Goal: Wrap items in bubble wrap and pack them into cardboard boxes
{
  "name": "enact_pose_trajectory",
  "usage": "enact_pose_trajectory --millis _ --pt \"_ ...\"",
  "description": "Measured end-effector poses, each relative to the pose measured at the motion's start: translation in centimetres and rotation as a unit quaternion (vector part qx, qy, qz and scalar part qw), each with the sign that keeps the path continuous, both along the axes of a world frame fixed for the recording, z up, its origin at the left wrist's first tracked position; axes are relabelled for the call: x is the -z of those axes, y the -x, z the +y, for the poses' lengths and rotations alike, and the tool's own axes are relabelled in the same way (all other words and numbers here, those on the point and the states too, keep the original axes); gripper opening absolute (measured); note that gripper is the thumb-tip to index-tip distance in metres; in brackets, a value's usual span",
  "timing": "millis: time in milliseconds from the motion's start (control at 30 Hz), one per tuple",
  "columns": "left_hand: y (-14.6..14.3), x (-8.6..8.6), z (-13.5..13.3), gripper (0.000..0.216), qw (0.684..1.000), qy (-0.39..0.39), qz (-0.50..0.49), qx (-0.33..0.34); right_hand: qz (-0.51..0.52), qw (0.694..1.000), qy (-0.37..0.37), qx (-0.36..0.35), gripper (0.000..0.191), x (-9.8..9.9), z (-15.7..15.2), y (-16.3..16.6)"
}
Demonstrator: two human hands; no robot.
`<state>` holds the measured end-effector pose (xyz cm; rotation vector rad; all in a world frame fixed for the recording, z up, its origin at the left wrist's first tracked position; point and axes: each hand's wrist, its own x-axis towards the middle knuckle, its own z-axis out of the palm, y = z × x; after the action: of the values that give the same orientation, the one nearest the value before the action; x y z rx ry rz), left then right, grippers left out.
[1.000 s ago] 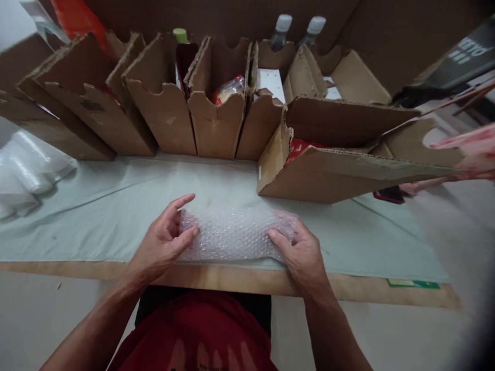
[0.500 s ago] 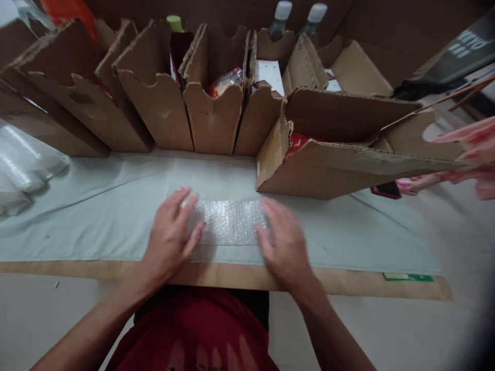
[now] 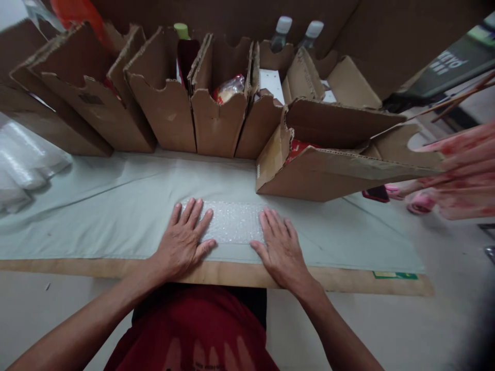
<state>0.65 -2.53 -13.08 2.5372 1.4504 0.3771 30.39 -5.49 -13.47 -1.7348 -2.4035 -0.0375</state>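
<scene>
A flat piece of bubble wrap (image 3: 234,221) lies on the pale green cloth (image 3: 116,206) near the table's front edge. My left hand (image 3: 184,239) rests palm down on its left end, fingers stretched out. My right hand (image 3: 280,250) lies flat on its right end, fingers spread too. Both hands press the wrap against the table, and neither grips anything.
A row of open cardboard bins (image 3: 216,103) stands at the back, some holding packets and bottles (image 3: 280,32). A larger cardboard box (image 3: 332,170) lies on its side at the right. White rolls (image 3: 23,165) lie far left. Another person's pink sleeve (image 3: 460,170) reaches in from the right.
A second ago both hands held the bulging wrap at its ends; they have since moved onto it and flattened it against the cloth. The pink sleeve came further in.
</scene>
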Motion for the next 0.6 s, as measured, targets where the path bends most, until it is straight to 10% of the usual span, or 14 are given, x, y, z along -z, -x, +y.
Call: enact_pose_trajectory --millis 133,333,600 --pt "-1.2 -1.1 -0.5 0.057 1.0 -0.03 -0.003 -0.006 0.011 0.999 -0.036 0.037 0.072 -1.2 -1.0 1.3" --pt "-2.8 -1.3 -0.1 0.069 0.996 -0.019 0.045 0.075 0.055 0.994 0.031 -0.089 0.063 -1.2 1.0 7.3" --pt "2.4 -0.5 -0.4 0.059 0.999 -0.012 0.04 0.018 0.025 0.999 -0.028 0.008 0.053 -0.2 -1.5 -0.3"
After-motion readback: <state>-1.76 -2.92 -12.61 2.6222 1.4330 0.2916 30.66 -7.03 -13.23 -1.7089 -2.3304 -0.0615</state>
